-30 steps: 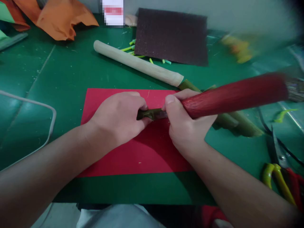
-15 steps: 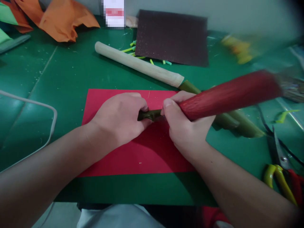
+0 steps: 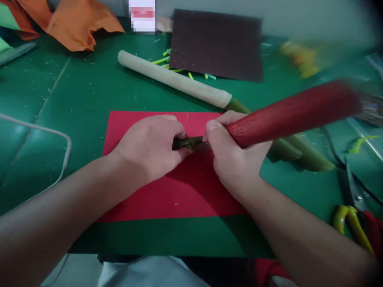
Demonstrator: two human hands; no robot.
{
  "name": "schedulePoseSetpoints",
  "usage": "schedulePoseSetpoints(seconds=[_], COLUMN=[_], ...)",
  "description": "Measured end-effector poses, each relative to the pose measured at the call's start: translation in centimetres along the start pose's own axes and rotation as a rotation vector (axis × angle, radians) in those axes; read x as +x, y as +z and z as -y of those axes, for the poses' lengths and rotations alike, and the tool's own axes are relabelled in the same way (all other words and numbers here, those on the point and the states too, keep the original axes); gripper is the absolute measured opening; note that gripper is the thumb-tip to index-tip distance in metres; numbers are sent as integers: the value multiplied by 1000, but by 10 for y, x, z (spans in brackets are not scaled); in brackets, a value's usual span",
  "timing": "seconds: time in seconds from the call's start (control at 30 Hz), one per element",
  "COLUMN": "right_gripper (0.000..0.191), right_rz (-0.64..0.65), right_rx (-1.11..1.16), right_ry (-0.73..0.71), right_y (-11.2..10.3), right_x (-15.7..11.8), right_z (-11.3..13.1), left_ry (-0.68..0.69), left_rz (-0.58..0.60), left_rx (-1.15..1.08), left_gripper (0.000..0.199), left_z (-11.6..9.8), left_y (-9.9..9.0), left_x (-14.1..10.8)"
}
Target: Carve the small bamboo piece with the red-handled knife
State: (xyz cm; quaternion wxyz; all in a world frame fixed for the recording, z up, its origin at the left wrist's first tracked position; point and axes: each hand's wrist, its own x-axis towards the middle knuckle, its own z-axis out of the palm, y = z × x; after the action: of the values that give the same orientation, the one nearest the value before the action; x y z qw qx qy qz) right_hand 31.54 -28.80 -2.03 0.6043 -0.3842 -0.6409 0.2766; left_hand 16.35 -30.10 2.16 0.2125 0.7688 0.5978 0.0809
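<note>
Over a red sheet point(image 3: 179, 207) on the green table, my left hand point(image 3: 149, 145) is closed around a thin dark green stem-like piece point(image 3: 187, 142). It has a small raised bit near my fingertips, and its left part is hidden under my palm. My right hand point(image 3: 233, 155) is closed, thumb on top, around the near end of a red roll point(image 3: 287, 113) that looks like crepe paper. The roll slants up to the right, its far end blurred. The stem's right end reaches the right fingertips, where its tip is hidden.
Behind my hands lie a cream roll point(image 3: 173, 77), green rolls point(image 3: 302, 153) and a dark brown sheet point(image 3: 217, 44) over thin yellow-green pieces. Scissors with yellow handles point(image 3: 350, 219) are at the right. Orange paper point(image 3: 77, 26) is at the back left, a white cable point(image 3: 38, 126) at the left.
The red roll's far end has tilted slightly upward. Both hands keep their holds in nearly the same place, and the view has shifted a little.
</note>
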Motion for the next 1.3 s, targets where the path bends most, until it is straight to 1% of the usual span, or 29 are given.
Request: schedulePoseSetpoints(seconds=[0.23, 0.4, 0.47, 0.67, 0.83, 0.97, 1.07, 1.17, 1.3], right_gripper=[26, 26, 26, 24, 25, 24, 23, 23, 23], right_rz=[-43, -1, 18, -48, -10, -66, -94, -85, -67], right_rx=[-28, -42, -35, -46, -48, -33, -21, -27, -47], right_ry=[-28, -40, -38, -3, 14, 21, 36, 43, 41], right_y=[0, -2, -2, 0, -1, -1, -1, 0, -3], right_x=[-1, -1, -1, -1, -1, 1, 3, 5, 6], right_z=[-2, -1, -1, -3, -3, -4, -7, -10, -6], left_ry=[3, -2, -5, 29, 32, 48, 67, 93, 93], left_rz=[-20, -6, -3, -14, -6, 6, 6, 6, 52], left_rx=[-29, -29, -23, -45, -22, 18, 81, 172, 233], left_gripper=[18, 18, 18, 19, 19, 24, 31, 34, 31], left_z=[2, 1, 0, 3, 3, 4, 5, 3, -1], left_y=[2, 1, 0, 1, -1, -2, -1, 1, 4], left_x=[0, 0, 0, 0, -1, -1, -2, -5, -6])
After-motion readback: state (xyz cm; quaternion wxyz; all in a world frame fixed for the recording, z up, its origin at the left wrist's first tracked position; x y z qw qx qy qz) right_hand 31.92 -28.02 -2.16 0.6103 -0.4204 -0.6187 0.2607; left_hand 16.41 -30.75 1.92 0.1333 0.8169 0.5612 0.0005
